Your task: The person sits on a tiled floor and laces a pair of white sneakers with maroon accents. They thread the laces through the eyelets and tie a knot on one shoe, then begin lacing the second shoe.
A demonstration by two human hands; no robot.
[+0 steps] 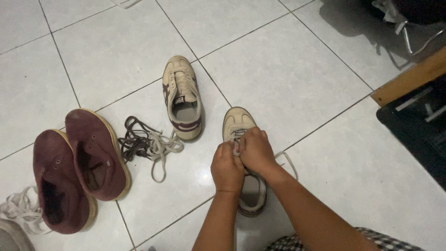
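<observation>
Both hands meet over the near shoe [238, 122], a cream sneaker lying on the tiled floor [288, 69] right in front of the person. Left hand [227, 168] and right hand [257, 151] press together, each grip pinched tight on the lace [289, 160] at the shoe's eyelets, and a loose end of lace loops out to the right. Its mate [182, 96] sits just beyond, laced, with dark stripes. A tangle of spare laces [146, 143] lies to the left, beside two maroon shoes [79, 167] with bare eyelets.
</observation>
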